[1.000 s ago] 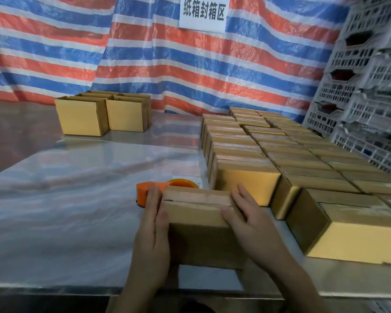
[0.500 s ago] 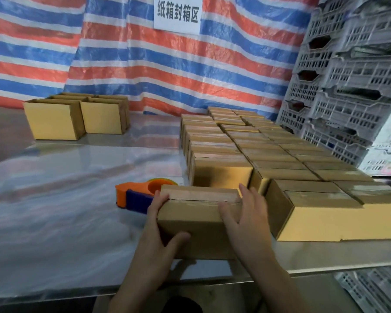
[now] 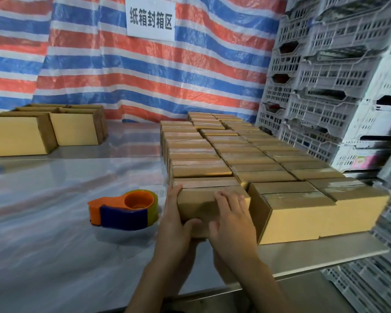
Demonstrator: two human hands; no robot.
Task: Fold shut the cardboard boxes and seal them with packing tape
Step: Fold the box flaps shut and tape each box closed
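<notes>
A: Where's the box (image 3: 201, 205) sitting?
B: Six o'clock on the bench (image 3: 54, 256), just beside the sealed rows (image 3: 246, 152). Left hand (image 3: 174, 224) is gripping its end; right hand (image 3: 234, 220) is pressing it, fingers flat.
A: Risk?
B: Uneven pushing could be skewing it; tape dispenser (image 3: 124, 211) is waiting at nine o'clock.

Your only view comes from your head: a wide-angle lens looking forward and down across the table (image 3: 54, 256), close over your left hand (image 3: 174, 222) and right hand (image 3: 233, 222), facing the striped tarp (image 3: 190, 82) at the back.
</notes>
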